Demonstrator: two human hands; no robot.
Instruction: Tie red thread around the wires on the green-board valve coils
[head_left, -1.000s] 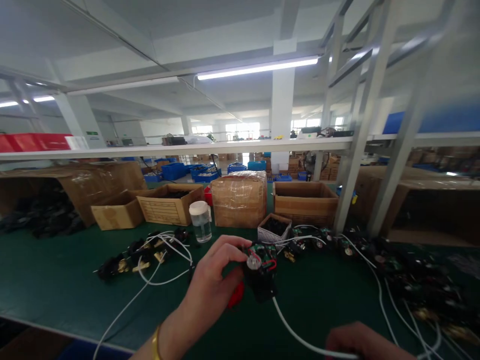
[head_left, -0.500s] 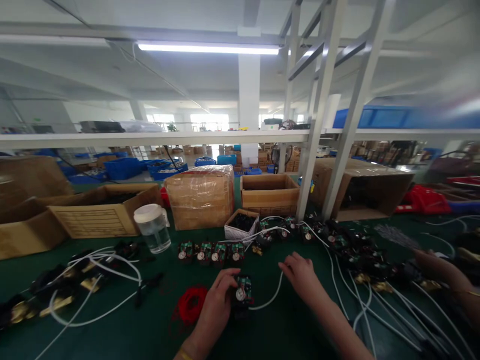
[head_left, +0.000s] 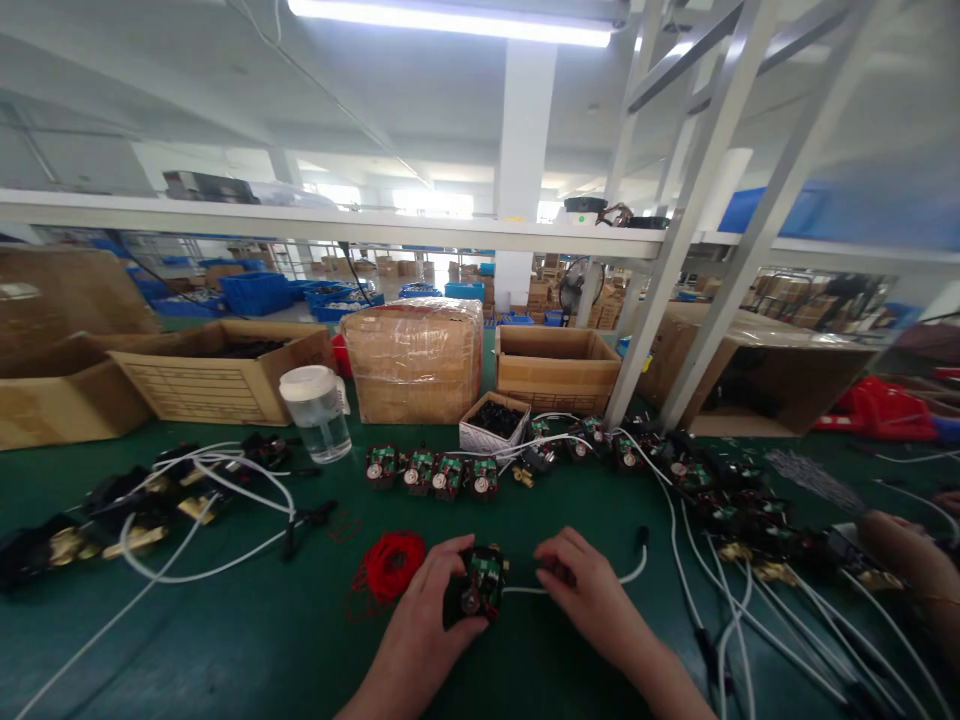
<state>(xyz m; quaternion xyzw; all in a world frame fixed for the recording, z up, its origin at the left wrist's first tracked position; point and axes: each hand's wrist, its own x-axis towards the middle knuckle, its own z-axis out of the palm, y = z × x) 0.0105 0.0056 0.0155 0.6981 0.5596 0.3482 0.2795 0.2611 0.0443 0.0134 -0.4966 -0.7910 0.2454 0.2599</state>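
Note:
My left hand (head_left: 431, 610) is closed round the side of a small black device (head_left: 484, 580) with a green circuit board and a round disc, low over the green table. A white cable (head_left: 525, 590) leaves the device's right side, passes behind or under my right hand and comes out beyond it, ending in a black plug (head_left: 643, 537). To the right of the device, my right hand (head_left: 577, 580) has its fingers curled together. What is between them is hidden. Left of my left hand lies a bundle of thin red wire (head_left: 394, 565).
Several similar devices (head_left: 448, 475) stand in a row behind my hands. A small box of black parts (head_left: 493, 420), a water jug (head_left: 316, 415) and cardboard boxes (head_left: 412, 360) line the back. Cabled parts lie at both sides. Another person's hand (head_left: 900, 540) is at far right.
My view has tilted downward. My right hand has moved from the cable's end area closer to the device, and the black plug now shows beyond it. My left thumb now lies across the device's front.

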